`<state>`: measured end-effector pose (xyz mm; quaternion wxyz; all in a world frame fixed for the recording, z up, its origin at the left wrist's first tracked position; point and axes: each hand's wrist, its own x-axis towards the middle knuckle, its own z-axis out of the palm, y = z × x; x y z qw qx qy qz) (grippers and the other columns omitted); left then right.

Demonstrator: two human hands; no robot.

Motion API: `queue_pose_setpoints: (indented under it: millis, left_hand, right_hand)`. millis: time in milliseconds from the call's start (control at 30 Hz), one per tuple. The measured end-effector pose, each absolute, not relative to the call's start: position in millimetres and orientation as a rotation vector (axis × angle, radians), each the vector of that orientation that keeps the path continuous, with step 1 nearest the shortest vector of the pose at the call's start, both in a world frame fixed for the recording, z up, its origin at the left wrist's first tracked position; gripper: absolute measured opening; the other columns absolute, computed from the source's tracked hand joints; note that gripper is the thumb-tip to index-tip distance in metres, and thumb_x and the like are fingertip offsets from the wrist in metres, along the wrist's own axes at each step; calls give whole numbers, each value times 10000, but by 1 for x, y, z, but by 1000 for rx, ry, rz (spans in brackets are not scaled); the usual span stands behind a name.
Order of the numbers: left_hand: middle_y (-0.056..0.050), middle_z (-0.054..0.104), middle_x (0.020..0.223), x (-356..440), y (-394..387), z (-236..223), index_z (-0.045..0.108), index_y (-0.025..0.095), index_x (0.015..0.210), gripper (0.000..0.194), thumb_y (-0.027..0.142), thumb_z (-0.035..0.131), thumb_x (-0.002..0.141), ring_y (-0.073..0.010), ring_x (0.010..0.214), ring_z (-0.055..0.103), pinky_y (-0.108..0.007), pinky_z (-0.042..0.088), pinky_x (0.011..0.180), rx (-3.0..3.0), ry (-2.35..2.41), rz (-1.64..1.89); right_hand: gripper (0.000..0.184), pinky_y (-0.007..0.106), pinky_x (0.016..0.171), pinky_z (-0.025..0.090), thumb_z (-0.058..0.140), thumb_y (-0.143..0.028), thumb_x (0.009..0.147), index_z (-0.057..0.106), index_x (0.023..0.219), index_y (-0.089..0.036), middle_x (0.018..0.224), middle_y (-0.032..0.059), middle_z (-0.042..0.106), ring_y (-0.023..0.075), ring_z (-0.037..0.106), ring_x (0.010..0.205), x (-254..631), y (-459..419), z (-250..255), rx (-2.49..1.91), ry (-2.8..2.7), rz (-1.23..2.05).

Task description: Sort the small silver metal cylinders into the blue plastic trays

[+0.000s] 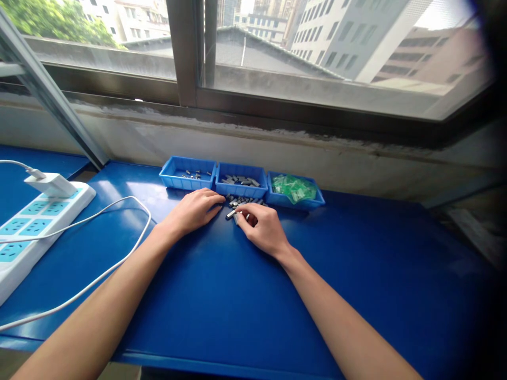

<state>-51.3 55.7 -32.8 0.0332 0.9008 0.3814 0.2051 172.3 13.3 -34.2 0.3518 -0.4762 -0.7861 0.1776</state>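
Observation:
My left hand (196, 212) rests on the blue table in front of the bins, its fingers stretched out and loosely together, with the fingertips beside a pile of small metal standoffs (247, 201). On the pile's near side, my right hand (264, 228) has thumb and index finger pinched on a small metal standoff (236, 218); the curled fingers partly hide it. Another silvery standoff (230, 215) lies just left of the pinch. More of these grey pieces fill part of the middle blue bin (222, 186), right behind the pile.
The left blue bin (180, 182) holds several small screws (197, 174). Green, shiny flat pieces (293, 187) heap over the right blue bin (317, 200). A white power strip (85, 194) with a plugged-in charger (51, 184) lies left, its white cable (134, 248) looping across the table. Behind are wall and window.

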Motion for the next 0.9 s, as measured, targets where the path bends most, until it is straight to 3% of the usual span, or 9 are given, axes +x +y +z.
queue_pose_setpoints:
  millis: [333,533,700,900]
  left_hand:
    - [-93,688,1127,-49,55,-32,680,224,1191,294,246,478,979,-226,1001,665,-355,518,905,2620,1195,788]
    - [-76,746,912,-36,47,-18,669,169,1175,365,370,672,870,-206,832,716,-339,576,791,1735,1083,1015]
    - [-117,746,999,-37,45,-16,681,141,1127,399,360,772,807,-197,893,724,-332,568,842,1162,962,917]
    - [-123,739,1026,-39,46,-18,680,126,1106,396,312,811,783,-161,895,713,-284,540,868,1009,908,853]
  right_hand:
    - [132,274,648,482,590,-240,892,712,942,-222,843,24,725,158,625,664,173,14,-36,-1237,-2032,464]
    - [127,275,645,477,597,-230,884,710,941,-215,822,23,724,154,618,641,173,14,-37,-1230,-2040,457]
    - [130,269,646,470,601,-216,880,708,953,-209,830,20,724,149,616,643,173,14,-38,-1226,-2037,460]
    - [133,268,645,467,603,-213,876,711,954,-211,816,17,713,149,609,644,174,14,-40,-1226,-2039,448]
